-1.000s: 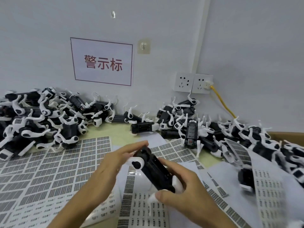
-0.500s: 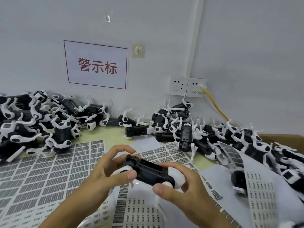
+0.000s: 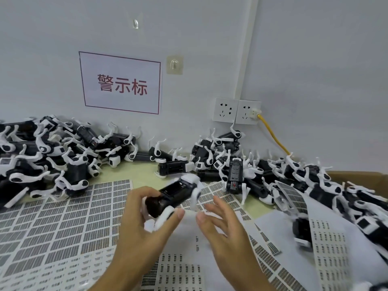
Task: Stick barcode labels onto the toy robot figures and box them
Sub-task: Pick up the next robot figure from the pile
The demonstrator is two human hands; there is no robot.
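Note:
My left hand (image 3: pixel 142 223) grips a black-and-white toy robot figure (image 3: pixel 174 196) by its near end, holding it tilted above the label sheets. My right hand (image 3: pixel 224 229) hovers just right of the figure with fingers spread and holds nothing. Barcode label sheets (image 3: pixel 63 223) cover the table under and left of my hands. More label sheets (image 3: pixel 327 255) lie at the right.
Heaps of black-and-white robot figures lie at the back left (image 3: pixel 42 162) and from centre to the right (image 3: pixel 294 181). A cardboard box edge (image 3: pixel 361 177) shows at far right. On the wall are a red-lettered sign (image 3: pixel 121 85), sockets (image 3: pixel 237 111) and a yellow cable (image 3: pixel 273 135).
My right hand has let go of the robot figure and opened. My left hand now holds the figure alone, turned so its far end points up and right.

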